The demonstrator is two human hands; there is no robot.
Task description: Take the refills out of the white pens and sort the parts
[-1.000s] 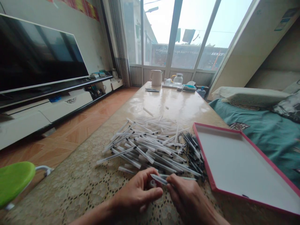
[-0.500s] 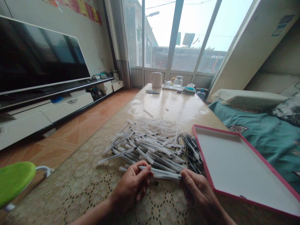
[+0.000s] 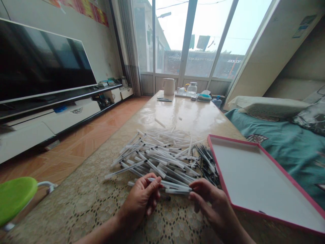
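A slim white pen point(image 3: 175, 185) is held level between both hands at the near edge of a pile. My left hand point(image 3: 142, 196) is closed, pinching the pen's left end between thumb and forefinger. At the other end, my right hand point(image 3: 215, 201) has its thumb and forefinger around the dark tip. Just beyond the hands lies the heap of white pens point(image 3: 165, 159), many with black ends. A bunch of thin black sticks point(image 3: 207, 162) lies to its right. Beneath the held pen, a small dark piece point(image 3: 166, 197) rests on the table.
A shallow white box with pink edges point(image 3: 266, 179) lies on the right of the patterned table point(image 3: 101, 206). Farther back stand a beige jug point(image 3: 169, 87) and a glass pitcher point(image 3: 192, 88). A green stool point(image 3: 17, 198) is at the left; a teal-covered bed point(image 3: 279, 139) is at the right.
My right thumb and forefinger have shifted on the pen's right end, and the thumb now sits lower, apart from the forefinger. My left hand keeps its pinch.
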